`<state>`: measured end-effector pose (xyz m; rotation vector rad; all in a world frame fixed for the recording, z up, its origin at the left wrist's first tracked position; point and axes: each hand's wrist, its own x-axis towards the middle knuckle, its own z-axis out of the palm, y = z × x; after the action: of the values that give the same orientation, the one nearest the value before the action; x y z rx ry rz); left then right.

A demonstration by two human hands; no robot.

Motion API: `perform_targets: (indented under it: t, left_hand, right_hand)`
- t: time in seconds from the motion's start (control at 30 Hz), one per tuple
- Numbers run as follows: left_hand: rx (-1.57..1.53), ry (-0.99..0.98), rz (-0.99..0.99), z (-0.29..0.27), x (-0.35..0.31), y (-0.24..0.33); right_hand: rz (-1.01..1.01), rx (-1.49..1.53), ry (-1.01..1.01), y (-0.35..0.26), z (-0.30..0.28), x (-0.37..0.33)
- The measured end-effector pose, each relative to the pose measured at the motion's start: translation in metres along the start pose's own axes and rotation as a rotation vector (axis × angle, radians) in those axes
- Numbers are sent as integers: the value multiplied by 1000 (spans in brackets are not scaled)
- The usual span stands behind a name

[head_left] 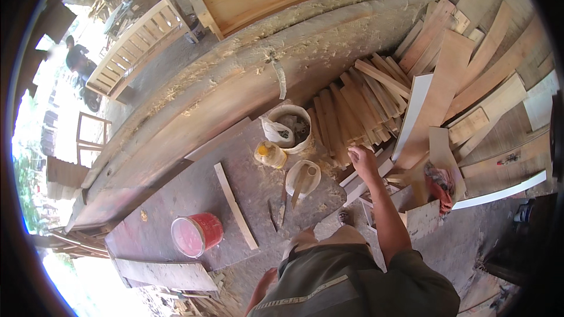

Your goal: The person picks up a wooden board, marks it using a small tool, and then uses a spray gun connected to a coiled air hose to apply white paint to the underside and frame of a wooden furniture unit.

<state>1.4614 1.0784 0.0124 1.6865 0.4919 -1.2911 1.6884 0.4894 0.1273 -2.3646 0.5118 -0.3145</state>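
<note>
My right arm reaches forward to the near end of a pile of wooden slats (352, 108). There my right hand (363, 161) has its fingers curled together; anything in them is too small to make out. My left hand (269, 276) hangs low beside my body, its fingers hidden. On the table (170, 194), left of my right hand, stand a white bucket (302, 144) with a plastic bag and small items in it, a yellow-capped bottle (270, 154) and a white container (311, 186) with a flat wooden stick in it.
A red bucket (205, 232), a wooden strip (235, 205) and a narrow blade-like tool (283, 205) are on the table. Leaning boards (437, 88) crowd the right. A shaving-covered ledge (252, 61) runs behind. A slatted wooden bench (138, 47) stands far left.
</note>
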Motion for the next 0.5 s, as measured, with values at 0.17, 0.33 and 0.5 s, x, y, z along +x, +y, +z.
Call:
perform_targets:
  t: [0.17,0.33,0.5]
  left_hand:
    - [-44,19,4,11,-4,-16]
    - [-79,37,-22,14,-17,-47]
    - [-143,63,-47,23,-33,-84]
  right_hand:
    - [-208,39,73,-46,13,43]
    - [-482,-55,7,-80,64,114]
    - [-490,-529,-435,-112,124,156]
